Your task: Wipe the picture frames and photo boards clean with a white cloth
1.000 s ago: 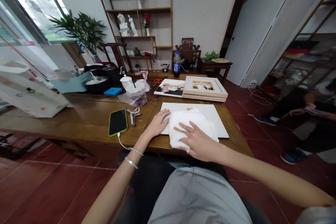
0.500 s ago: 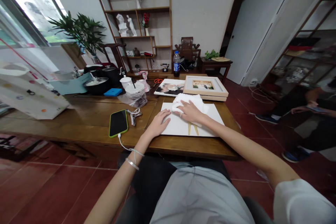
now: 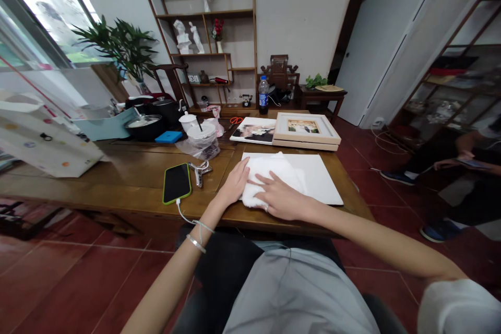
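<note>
A white cloth (image 3: 274, 172) lies spread over the left part of a flat white board (image 3: 323, 180) near the table's front edge. My right hand (image 3: 284, 201) rests on the cloth at its near side, fingers stretched and spread, pressing from above. At the board's left edge, my left hand (image 3: 235, 181) lies flat, fingertips touching or just beside the cloth's edge. It grips nothing that I can see. Left of it are a phone (image 3: 176, 183) in a green case with a white cable, and a shiny metal object (image 3: 200, 172) of unclear kind.
Behind the board lie stacked picture frames (image 3: 307, 130) and a photo print (image 3: 253, 130). A bottle (image 3: 263, 95), orange-handled scissors (image 3: 236, 120), a bagged cup (image 3: 201, 140) and a blue box (image 3: 168, 137) stand farther back. A paper bag (image 3: 47, 141) is far left; a person (image 3: 465, 167) sits at right.
My right hand has moved toward me with the cloth, which has slid nearer and left and now lies flatter. My left hand has stayed almost in place at the board's left edge.
</note>
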A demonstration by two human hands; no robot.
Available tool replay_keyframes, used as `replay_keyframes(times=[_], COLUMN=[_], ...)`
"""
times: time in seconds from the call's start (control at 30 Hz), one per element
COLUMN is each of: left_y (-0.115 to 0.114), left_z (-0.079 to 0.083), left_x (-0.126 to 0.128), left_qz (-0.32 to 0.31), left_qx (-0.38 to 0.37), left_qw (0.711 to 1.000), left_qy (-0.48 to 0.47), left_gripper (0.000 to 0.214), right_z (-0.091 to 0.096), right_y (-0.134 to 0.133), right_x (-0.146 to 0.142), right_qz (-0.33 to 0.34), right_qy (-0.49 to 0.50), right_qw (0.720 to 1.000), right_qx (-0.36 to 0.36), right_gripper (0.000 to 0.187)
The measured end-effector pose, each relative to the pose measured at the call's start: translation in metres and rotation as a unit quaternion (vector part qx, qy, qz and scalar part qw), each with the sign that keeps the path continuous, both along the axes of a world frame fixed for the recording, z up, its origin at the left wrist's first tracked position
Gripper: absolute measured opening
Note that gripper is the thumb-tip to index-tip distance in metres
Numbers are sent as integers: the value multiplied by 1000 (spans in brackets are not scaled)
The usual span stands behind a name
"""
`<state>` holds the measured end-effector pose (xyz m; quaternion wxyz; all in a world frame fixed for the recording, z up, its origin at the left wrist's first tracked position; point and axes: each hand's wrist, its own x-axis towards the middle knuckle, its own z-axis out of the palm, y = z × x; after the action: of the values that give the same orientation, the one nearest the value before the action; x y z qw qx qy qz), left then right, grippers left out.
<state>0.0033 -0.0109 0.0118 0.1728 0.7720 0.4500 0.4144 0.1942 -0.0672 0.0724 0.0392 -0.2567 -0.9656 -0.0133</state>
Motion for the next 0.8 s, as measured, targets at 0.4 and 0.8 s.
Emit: replay_keyframes(times=[0.4, 0.8], left_y=[2, 3], left_z=[-3, -2], left_x=[1, -1], left_qz=[-17, -35], left_qx=[-6, 13], left_qw=[998, 997], left_qy=[60, 73], left_gripper=[43, 30], right_z=[26, 31], right_y=[19, 99], right_x=[62, -5], right_qz=[-54, -85], right_qy=[28, 83], right_qw=[985, 986], right_qx=[-159, -113], right_gripper=[36, 47])
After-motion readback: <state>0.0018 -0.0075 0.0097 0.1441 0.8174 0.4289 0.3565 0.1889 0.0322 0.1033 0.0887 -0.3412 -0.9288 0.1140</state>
